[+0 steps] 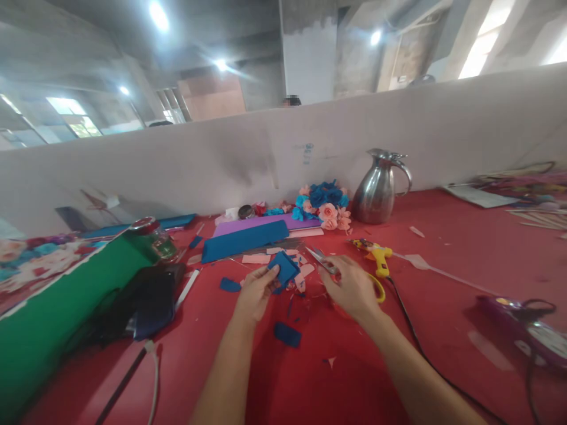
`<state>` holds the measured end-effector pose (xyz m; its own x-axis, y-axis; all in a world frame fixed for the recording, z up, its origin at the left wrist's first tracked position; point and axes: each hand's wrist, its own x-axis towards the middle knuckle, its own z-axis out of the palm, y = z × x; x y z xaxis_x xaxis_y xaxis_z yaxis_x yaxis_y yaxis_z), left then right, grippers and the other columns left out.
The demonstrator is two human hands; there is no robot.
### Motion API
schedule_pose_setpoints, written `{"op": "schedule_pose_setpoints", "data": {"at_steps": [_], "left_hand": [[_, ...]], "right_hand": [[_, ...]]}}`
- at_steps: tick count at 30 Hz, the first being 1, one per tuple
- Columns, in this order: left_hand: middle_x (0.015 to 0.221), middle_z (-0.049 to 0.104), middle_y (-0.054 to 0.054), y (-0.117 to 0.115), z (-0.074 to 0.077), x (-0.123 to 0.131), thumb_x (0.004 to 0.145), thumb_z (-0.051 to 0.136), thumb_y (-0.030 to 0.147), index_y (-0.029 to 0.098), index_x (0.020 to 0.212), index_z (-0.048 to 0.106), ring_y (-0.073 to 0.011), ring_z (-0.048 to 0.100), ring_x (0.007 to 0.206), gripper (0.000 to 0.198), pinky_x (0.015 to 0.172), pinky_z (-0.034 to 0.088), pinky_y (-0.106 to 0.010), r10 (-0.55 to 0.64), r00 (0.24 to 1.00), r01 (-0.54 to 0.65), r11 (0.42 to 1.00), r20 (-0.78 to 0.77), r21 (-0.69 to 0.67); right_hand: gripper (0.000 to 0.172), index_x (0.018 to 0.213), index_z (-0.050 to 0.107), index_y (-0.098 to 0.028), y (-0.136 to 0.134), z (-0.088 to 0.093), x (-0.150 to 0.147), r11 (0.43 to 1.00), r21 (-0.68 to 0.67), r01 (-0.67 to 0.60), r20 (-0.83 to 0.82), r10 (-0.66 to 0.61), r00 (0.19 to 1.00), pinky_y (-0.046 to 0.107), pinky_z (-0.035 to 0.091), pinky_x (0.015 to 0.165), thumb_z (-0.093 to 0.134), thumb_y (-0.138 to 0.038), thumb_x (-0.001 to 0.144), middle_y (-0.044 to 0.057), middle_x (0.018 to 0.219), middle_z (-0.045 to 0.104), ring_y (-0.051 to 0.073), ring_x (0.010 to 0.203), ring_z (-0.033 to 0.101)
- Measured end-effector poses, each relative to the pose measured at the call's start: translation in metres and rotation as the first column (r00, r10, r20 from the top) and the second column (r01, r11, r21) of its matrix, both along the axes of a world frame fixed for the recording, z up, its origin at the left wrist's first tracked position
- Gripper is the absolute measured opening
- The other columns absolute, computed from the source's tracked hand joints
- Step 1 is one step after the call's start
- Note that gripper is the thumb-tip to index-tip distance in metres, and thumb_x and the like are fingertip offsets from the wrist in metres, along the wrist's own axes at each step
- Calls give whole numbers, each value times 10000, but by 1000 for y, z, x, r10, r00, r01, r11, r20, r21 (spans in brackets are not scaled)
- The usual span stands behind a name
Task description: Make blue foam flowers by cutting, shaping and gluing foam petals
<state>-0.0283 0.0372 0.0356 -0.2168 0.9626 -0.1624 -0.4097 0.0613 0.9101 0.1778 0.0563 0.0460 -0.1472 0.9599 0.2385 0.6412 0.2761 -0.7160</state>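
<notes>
My left hand [257,290] pinches a small blue foam piece [284,269] above the red table [310,378]. My right hand [349,287] is closed round yellow-handled scissors [322,260], whose blades point left toward the blue piece. Blue scraps [287,334] and pink scraps [256,258] lie around both hands. A larger blue foam sheet [244,241] and a purple sheet [261,224] lie just beyond them.
A yellow glue gun [376,255] with a black cord lies right of my right hand. A steel jug [380,186] and paper flowers [323,205] stand by the white partition. A green roll [62,295] and a black bag [142,301] are at left.
</notes>
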Motion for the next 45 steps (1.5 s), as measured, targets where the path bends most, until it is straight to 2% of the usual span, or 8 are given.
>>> {"op": "schedule_pose_setpoints", "data": {"at_steps": [2, 4, 9, 17, 24, 29, 39, 45], "left_hand": [[607, 667, -26, -1, -2, 2, 554, 842, 356, 127, 679, 730, -96, 554, 540, 284, 574, 454, -210, -81, 991, 86, 995, -108, 41], [612, 661, -32, -3, -2, 4, 589, 822, 361, 129, 685, 736, -102, 546, 559, 265, 590, 439, -216, -155, 965, 169, 984, -210, 53], [666, 670, -47, -4, 0, 8, 602, 807, 349, 140, 685, 731, -152, 578, 648, 237, 671, 452, -260, -233, 930, 251, 968, -283, 26], [768, 701, -55, -4, -2, 14, 608, 799, 397, 155, 775, 739, -166, 605, 720, 300, 770, 459, -279, -272, 926, 285, 958, -260, 15], [749, 704, -63, -4, -2, 12, 585, 817, 381, 152, 785, 749, -181, 616, 715, 311, 743, 462, -295, -296, 936, 311, 949, -191, 54], [770, 696, -63, 0, -6, 14, 591, 815, 385, 143, 797, 739, -175, 608, 739, 327, 734, 455, -278, -259, 945, 270, 962, -199, 30], [800, 676, -35, -1, -5, 36, 625, 774, 449, 166, 910, 671, -145, 606, 676, 415, 607, 479, -252, -92, 979, 101, 994, -184, 40], [788, 710, -56, -2, -1, 30, 545, 832, 278, 139, 882, 688, -150, 632, 648, 392, 627, 499, -260, -105, 971, 105, 994, -215, -12]], "right_hand": [[330, 1051, 663, -211, -4, -1, -10, 954, -123, -272, -436, 194, 879, 326, 483, 786, 531, -427, 840, 77, 991, 688, 220, 911, 629], [354, 1003, 679, -212, -6, -2, -19, 874, -210, -438, -692, 184, 698, 307, 491, 723, 582, -483, 798, 50, 908, 693, 194, 819, 634], [338, 715, 689, -171, -6, -2, -22, 804, -277, -526, -838, 65, 541, 264, 454, 613, 700, -507, 682, 9, 683, 636, 119, 609, 547], [344, 728, 696, -160, -7, -1, -25, 802, -302, -515, -862, 1, 507, 237, 451, 586, 751, -478, 608, -3, 682, 640, 105, 604, 545], [296, 686, 691, -159, -7, -2, -23, 718, -331, -612, -894, -31, 447, 241, 445, 589, 755, -434, 597, 1, 651, 627, 101, 588, 531], [178, 745, 674, -176, -6, -5, -26, 780, -240, -578, -875, 83, 477, 247, 425, 633, 715, -298, 622, -3, 739, 651, 119, 664, 561], [122, 712, 613, -194, 4, -23, -29, 908, -166, -385, -790, 111, 603, 288, 465, 661, 656, -259, 618, -29, 682, 640, 149, 646, 580], [175, 752, 643, -199, 7, -20, -26, 904, -250, -347, -801, 8, 598, 290, 470, 607, 673, -267, 593, 3, 705, 674, 180, 668, 610]]}}
